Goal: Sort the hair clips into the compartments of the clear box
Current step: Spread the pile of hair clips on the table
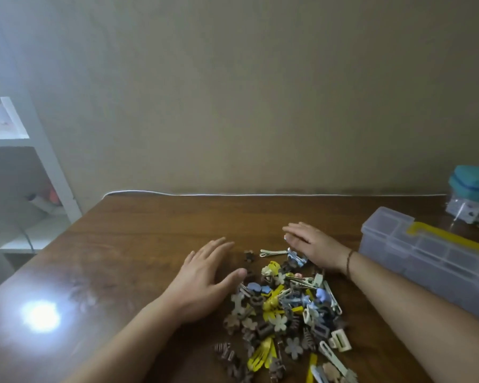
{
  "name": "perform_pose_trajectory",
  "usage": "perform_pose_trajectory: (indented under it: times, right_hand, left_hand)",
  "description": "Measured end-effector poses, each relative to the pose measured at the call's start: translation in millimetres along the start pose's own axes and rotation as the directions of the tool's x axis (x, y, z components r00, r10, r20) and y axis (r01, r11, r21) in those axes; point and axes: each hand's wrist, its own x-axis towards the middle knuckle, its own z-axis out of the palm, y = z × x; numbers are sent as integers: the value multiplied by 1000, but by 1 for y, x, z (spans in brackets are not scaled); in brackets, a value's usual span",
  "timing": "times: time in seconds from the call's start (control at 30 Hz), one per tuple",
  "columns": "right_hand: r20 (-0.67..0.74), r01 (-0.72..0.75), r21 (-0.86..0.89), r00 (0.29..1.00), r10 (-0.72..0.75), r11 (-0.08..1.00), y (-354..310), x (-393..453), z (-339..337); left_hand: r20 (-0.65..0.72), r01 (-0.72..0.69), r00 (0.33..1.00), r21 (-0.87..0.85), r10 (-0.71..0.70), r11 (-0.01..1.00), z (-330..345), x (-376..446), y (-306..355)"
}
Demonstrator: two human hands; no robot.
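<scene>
Hair clips [285, 308] between flat hands [202, 275].

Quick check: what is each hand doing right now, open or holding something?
Left hand: open, flat beside the pile of hair clips, holding nothing.
Right hand: open, at the pile's far edge, holding nothing.

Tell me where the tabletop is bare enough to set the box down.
Bare wood runs along the far edge of the brown wooden table, beyond both hands, and left of the left hand. Crowded: the mixed pile of hair clips between the forearms, and the right side, where the closed clear compartment box lies.
</scene>
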Motion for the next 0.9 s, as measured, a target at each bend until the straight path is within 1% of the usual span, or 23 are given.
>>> perform_pose_trajectory:
  times: [0.07,0.1,0.17,0.27,0.33,0.37,0.43,0.47,0.5,0.53,0.57,0.6,0.67,0.73,0.8,0.9]
  right_hand:
    - [65,88,-24,994,-86,996,-3,-2,6]
    - [105,139,-15,985,-137,990,-7,-9,9]
    - [161,216,12,963,-215,976,-15,-26,13]
    - [217,275,29,937,-274,961,-26,-49,18]
    - [221,269,67,935,-278,961,-32,-63,18]
    - [198,246,110,944,-263,963,-34,-72,16]
    - [98,155,202,979,-177,967,-38,-95,10]
    - [45,111,225,991,-124,968,-39,-111,7]
    - [5,84,210,996,-86,974,-40,-129,5]
    - [-15,74,158,997,-72,985,-42,-147,5]
    - [-1,73,89,997,-73,993,-46,-165,6]
    - [46,71,19,996,-72,997,-50,-179,10]
    - [145,68,-112,988,-52,991,-51,-189,20]
    - [182,81,-212,982,-42,974,-47,-187,29]
    - [181,77,-233,983,-34,970,-49,-181,30]
    - [176,86,-175,983,-55,981,-58,-167,31]
  left_hand:
    - [67,-7,998,32,4,999,7,4,0]
    - [80,-21,997,46,17,999,9,4,2]
    - [77,-53,996,26,50,998,11,3,8]
    - [109,-119,987,-19,120,993,14,-3,21]
    - [131,-157,979,-5,156,988,17,-8,28]
    - [126,-166,978,6,164,986,16,-10,29]
    - [94,-155,984,10,153,988,9,-10,25]
    - [83,-135,987,-16,136,991,4,-7,22]
    - [86,-113,989,-66,118,991,-1,-3,20]
    - [107,-93,988,-129,107,987,-4,1,19]
    - [147,-80,983,-181,107,980,-6,5,21]
    - [196,-79,973,-203,120,976,-5,8,25]
    - [275,-130,946,-160,170,979,3,8,36]
    - [301,-189,929,-118,217,975,11,5,45]
    - [299,-203,927,-105,226,974,13,1,50]
    - [278,-192,935,-128,221,973,12,-6,52]
